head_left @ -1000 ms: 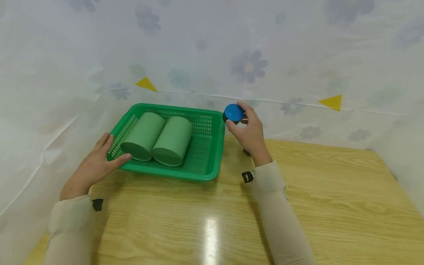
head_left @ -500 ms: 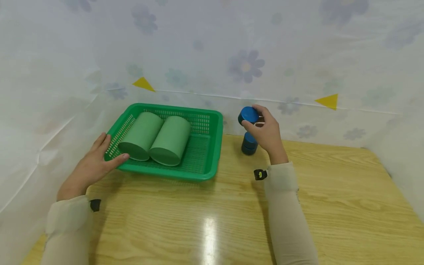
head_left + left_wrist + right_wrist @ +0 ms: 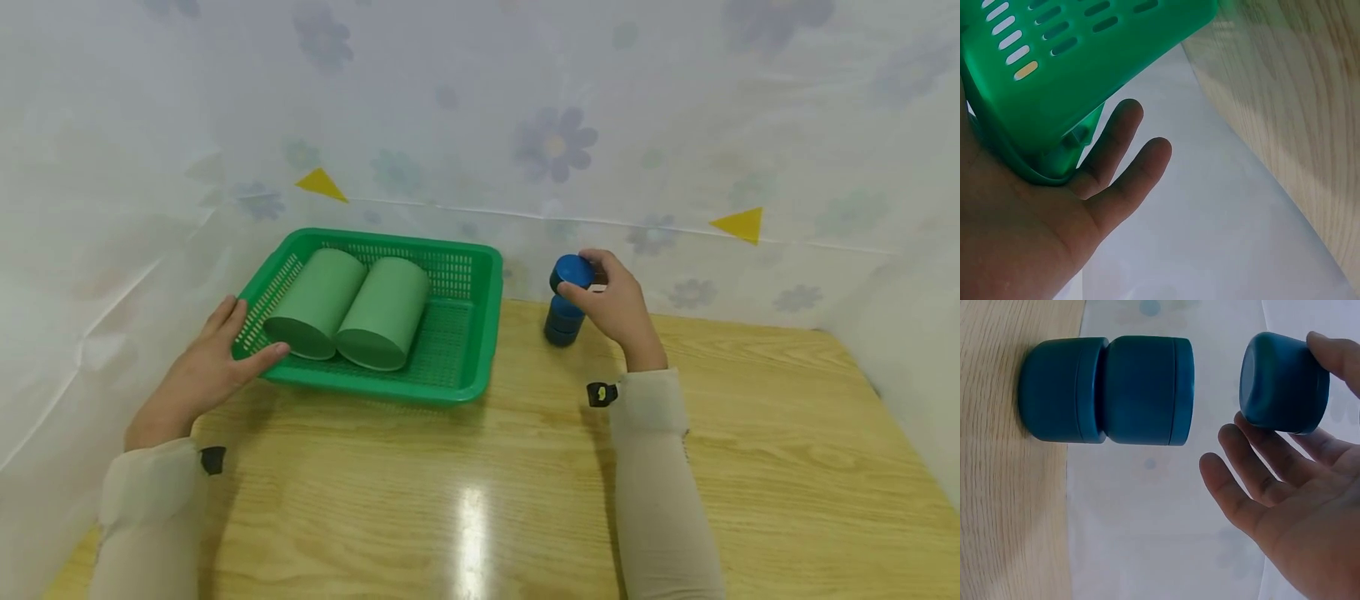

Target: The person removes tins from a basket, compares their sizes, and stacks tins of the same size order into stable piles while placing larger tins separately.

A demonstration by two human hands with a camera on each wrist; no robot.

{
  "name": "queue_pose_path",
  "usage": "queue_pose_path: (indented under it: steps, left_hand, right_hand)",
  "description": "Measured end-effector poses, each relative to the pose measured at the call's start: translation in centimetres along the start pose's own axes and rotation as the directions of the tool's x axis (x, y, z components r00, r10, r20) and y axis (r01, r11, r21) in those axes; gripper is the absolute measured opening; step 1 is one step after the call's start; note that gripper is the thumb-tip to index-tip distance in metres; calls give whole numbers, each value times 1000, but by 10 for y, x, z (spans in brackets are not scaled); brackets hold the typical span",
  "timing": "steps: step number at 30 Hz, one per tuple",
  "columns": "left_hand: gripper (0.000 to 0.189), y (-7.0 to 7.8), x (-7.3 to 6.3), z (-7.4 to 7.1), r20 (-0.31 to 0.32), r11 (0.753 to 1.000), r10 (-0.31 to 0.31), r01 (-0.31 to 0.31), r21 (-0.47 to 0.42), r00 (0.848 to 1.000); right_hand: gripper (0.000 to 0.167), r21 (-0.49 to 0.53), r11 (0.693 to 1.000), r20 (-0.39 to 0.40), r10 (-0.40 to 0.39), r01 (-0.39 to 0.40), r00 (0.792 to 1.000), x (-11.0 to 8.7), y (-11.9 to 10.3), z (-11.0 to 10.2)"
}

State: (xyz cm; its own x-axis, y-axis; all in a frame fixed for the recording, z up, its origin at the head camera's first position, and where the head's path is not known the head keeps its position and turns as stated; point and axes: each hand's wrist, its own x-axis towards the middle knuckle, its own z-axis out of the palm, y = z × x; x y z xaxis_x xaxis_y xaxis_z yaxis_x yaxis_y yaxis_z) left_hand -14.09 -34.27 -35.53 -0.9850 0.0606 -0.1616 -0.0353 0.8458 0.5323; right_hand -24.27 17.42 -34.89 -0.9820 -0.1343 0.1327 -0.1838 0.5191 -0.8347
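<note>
My left hand [image 3: 195, 375] lies against the near left corner of a green plastic basket [image 3: 489, 333], its thumb across the front rim. In the left wrist view two of its fingers [image 3: 1132, 178] stretch out straight beneath the corner. Two pale green cylinders [image 3: 315, 304] lie side by side in the basket. My right hand [image 3: 618, 304] pinches a small round blue jar [image 3: 1285, 381] between thumb and fingers. That jar hangs above a stack of two similar jars [image 3: 1147, 390], with a gap between them in the right wrist view. The stack stands upright on the table.
The wood-grain table [image 3: 360, 500] extends in front and to the right. A flower-patterned sheet [image 3: 435, 125] hangs behind it and along the sides. Two yellow triangles [image 3: 738, 225] mark the sheet.
My right hand has carried the blue jar rightward from beside the basket's rim, then lowered it over the stack, which was mostly hidden before. The left hand stays at the basket corner.
</note>
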Motion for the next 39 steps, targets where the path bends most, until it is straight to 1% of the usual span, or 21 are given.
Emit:
queue_pose_path:
  steps: [6,11,19,27,39]
  left_hand:
    - [102,0,0,-1,-5,1000,10,-11,-6,1000]
    - [102,0,-1,-1,-10,1000,16,-16,-8,1000]
    - [102,0,-1,0,-8,1000,15,-15,-9,1000]
    - [102,-2,0,0,-10,1000,17,-17,-6,1000]
    - [102,0,-1,0,-9,1000,19,-19,-7,1000]
  right_hand:
    - [77,-20,999,30,46,-45,998,1,3,-3]
    - [76,-33,997,46,69,-68,997,1,7,-5]
    - [78,-55,995,91,90,-85,992,3,13,-5]
    - [75,-59,993,121,105,-98,987,4,17,-6]
    - [75,-54,994,129,104,-98,986,5,20,-4]
